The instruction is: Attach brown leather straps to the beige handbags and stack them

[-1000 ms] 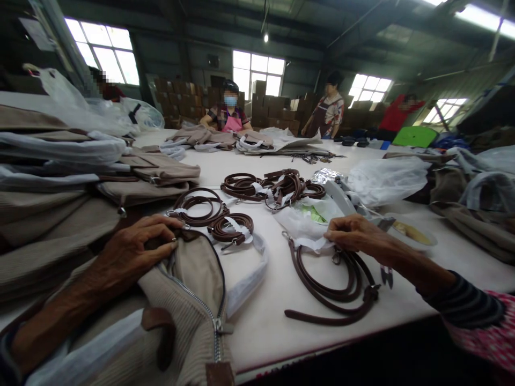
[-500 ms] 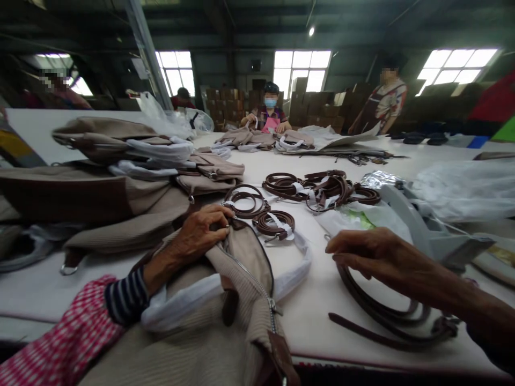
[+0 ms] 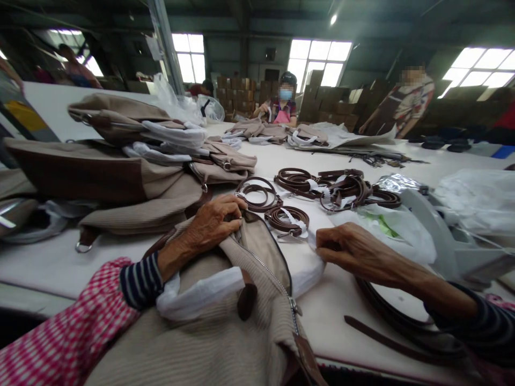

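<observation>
A beige corduroy bag [image 3: 193, 343] lies in front of me, its silver zip [image 3: 270, 269] open along the top. My left hand [image 3: 217, 219] is closed on the bag's far corner, at the end of the zip opening. Over the near side arches a white-wrapped handle [image 3: 205, 292] with a brown leather end. My right hand [image 3: 348, 246] has its fingers curled in, right at the far wrapped handle [image 3: 308, 277]; whether it grips that handle is hidden. Beneath my right forearm lie loose brown leather straps [image 3: 382, 335].
Similar bags [image 3: 161, 177] are piled on the left. Coiled brown straps [image 3: 287, 221] lie beyond the bag, with more strap coils [image 3: 338, 187] behind. At right are a grey device [image 3: 438, 236] and clear plastic [image 3: 478, 198]. A masked person [image 3: 284, 107] works across the table.
My right hand has moved left, from above the loose straps to the far wrapped handle, and its fingers have curled. My left hand stays on the bag's corner. The view has shifted slightly.
</observation>
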Tool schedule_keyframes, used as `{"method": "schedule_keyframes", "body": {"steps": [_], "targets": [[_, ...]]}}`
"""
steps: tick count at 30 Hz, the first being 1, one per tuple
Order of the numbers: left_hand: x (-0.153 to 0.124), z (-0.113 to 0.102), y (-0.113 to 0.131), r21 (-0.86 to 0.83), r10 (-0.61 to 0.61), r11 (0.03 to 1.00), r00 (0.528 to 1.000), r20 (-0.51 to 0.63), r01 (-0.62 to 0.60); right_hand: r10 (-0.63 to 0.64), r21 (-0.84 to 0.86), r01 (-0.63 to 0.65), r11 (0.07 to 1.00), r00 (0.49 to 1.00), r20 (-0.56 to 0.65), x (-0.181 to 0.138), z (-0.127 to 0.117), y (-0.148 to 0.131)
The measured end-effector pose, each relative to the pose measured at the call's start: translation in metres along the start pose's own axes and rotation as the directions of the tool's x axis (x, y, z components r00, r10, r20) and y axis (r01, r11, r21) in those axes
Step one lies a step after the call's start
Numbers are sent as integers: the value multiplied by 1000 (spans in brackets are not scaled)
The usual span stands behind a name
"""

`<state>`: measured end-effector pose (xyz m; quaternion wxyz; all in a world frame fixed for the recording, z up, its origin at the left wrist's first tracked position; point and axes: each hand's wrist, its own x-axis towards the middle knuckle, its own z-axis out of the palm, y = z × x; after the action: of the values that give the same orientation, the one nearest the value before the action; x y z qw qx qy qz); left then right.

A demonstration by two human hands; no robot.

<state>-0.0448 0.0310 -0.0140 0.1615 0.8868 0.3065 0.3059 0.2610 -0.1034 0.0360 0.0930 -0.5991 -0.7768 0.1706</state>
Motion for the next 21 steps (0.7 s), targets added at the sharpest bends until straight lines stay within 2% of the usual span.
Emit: {"method": "schedule_keyframes", "body": {"steps": [4, 9, 21], "targets": [[0, 0, 0, 5, -8, 1000, 1000, -1, 8, 6, 43, -5, 999, 1000, -25, 3, 4, -1], [0, 1, -1, -1, -6, 1000, 1000, -5, 6, 39, 18, -38, 999, 998, -49, 4, 8, -4], [1, -1, 4, 0, -26, 1000, 1000, -7, 26, 11, -298, -16, 955, 1000, -19, 5, 8, -26]]}}
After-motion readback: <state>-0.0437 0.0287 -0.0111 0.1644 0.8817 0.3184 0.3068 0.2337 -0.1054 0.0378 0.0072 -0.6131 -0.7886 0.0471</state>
